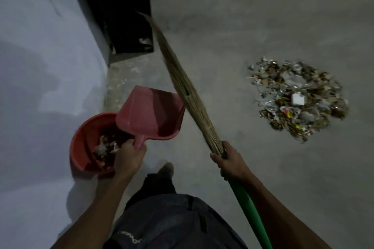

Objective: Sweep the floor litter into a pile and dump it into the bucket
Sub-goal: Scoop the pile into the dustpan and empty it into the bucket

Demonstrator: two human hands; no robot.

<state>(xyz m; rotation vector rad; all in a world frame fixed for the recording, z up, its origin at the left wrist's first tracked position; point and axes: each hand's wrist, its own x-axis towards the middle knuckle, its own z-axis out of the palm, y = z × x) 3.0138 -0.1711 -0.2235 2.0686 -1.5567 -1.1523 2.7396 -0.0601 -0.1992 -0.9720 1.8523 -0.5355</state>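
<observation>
- Left hand point(129, 154) grips the short handle of a pink plastic dustpan point(150, 114), fingers wrapped round it; the pan is held above the floor, its mouth facing up and away, its near corner over the rim of the bucket.
- Round red plastic bucket point(81, 143) stands on the grey concrete floor point(222, 36) beside a pale painted wall point(40, 66); scraps of litter lie inside it.
- Right hand point(230, 162) is closed round a straw-bristled broom with a green handle point(182, 91), gripping where the bristle bundle meets the handle. The bristles point up and away, off the floor, crossing just right of the dustpan.
- Pile of floor litter point(297, 99), mixed paper, foil and brown scraps with one white block on it, sits on the floor well to the right, apart from bucket and broom.
- A dark low cabinet point(121, 16) stands against the wall at the far side.
- The person's dark shoe point(167, 168) shows between the arms.
</observation>
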